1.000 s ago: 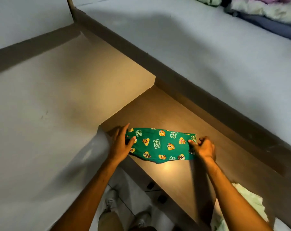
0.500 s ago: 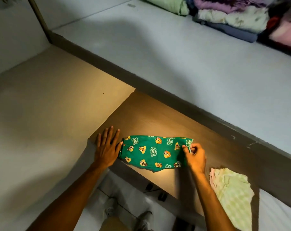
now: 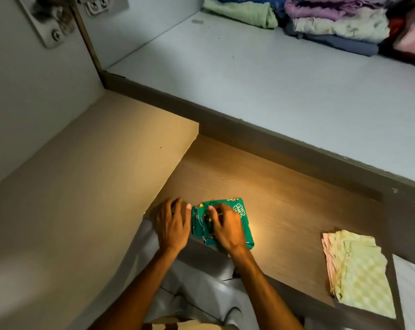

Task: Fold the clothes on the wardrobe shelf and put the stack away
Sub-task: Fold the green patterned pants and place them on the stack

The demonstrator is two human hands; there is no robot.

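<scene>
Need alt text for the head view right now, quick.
Both hands work a folded green printed garment on the wooden shelf: right hand on it, left hand beside it. A folded pale green checked cloth lies right.

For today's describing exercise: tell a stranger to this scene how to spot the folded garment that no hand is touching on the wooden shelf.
Start at the wooden shelf that runs below the pale upper shelf. Go to its right end, away from both hands and the green printed garment. There lies the pale green checked garment, folded flat, the only light one on the wood.
</scene>
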